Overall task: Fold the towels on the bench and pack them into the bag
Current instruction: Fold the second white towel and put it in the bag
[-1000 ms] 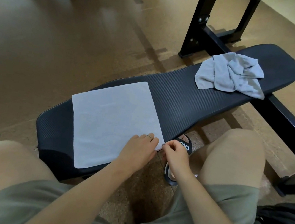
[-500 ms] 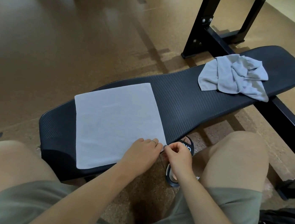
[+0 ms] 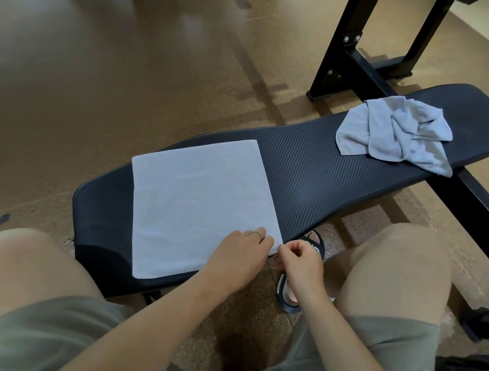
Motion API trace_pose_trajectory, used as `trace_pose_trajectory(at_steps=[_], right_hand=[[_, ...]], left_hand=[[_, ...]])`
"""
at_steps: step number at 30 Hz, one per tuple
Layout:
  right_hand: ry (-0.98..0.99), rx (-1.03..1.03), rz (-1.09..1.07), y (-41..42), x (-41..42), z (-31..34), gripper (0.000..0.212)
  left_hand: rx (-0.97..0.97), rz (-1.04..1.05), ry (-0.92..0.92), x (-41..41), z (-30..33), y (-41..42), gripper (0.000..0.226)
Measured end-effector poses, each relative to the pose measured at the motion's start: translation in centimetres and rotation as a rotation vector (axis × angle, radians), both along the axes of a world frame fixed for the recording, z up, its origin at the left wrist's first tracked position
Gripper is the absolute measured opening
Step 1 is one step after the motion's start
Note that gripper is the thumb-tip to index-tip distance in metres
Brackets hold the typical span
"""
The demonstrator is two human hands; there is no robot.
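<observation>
At five o'clock on the flat grey cloth towel (image 3: pixel 201 204), its corner is pinched by the right hand (image 3: pixel 301 264) and pressed by the left hand (image 3: pixel 240 255), fingers flat; the edges should be lined up before folding.

Both forearms reach forward between the bare knees. The left hand (image 3: pixel 239 254) lies knuckles-up, fingers bent (a ring on one); the right hand (image 3: pixel 299 264) pinches, fingers curled.

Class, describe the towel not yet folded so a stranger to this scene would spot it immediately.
Find the long black bench. Follow its pad to the far right end, away from the person's hands. The crumpled towel lies there in a bunched grey heap, unlike the flat towel spread smooth as a rectangle.
</observation>
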State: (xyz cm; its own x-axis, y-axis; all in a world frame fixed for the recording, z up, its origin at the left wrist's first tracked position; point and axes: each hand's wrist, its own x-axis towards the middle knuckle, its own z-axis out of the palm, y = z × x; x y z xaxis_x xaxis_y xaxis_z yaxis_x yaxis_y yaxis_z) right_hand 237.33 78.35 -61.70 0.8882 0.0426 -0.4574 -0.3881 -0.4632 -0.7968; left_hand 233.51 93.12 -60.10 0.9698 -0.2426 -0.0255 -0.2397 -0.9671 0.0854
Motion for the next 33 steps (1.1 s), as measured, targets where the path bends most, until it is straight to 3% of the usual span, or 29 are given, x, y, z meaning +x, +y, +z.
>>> trace_pose_trajectory(at_steps=[12,16,21,26,29,33], right_hand=[[-0.017,-0.052,0.017,0.1,0.0,-0.1,0.010],[-0.035,-0.065,0.019,0.2,-0.1,0.0,0.010],[-0.084,-0.083,0.015,0.3,-0.4,0.4,0.013],[-0.716,-0.408,0.342,2.0,-0.8,2.0,0.036],[-0.721,-0.490,0.642,2.8,-0.1,1.3,0.055],[-0.643,-0.688,0.800,1.0,0.4,-1.4,0.064]], left_hand=[[0.067,-0.087,-0.044,-0.4,-0.4,-0.1,0.032],[0.001,-0.035,-0.028,-0.4,-1.2,0.1,0.036],[-0.245,0.072,0.014,-0.4,-0.7,0.3,0.017],[-0.411,0.125,0.013,-0.6,-1.5,0.6,0.009],[-0.473,0.105,0.099,-1.0,-1.8,1.5,0.029],[-0.592,-0.007,0.224,-2.5,-1.4,3.9,0.042]])
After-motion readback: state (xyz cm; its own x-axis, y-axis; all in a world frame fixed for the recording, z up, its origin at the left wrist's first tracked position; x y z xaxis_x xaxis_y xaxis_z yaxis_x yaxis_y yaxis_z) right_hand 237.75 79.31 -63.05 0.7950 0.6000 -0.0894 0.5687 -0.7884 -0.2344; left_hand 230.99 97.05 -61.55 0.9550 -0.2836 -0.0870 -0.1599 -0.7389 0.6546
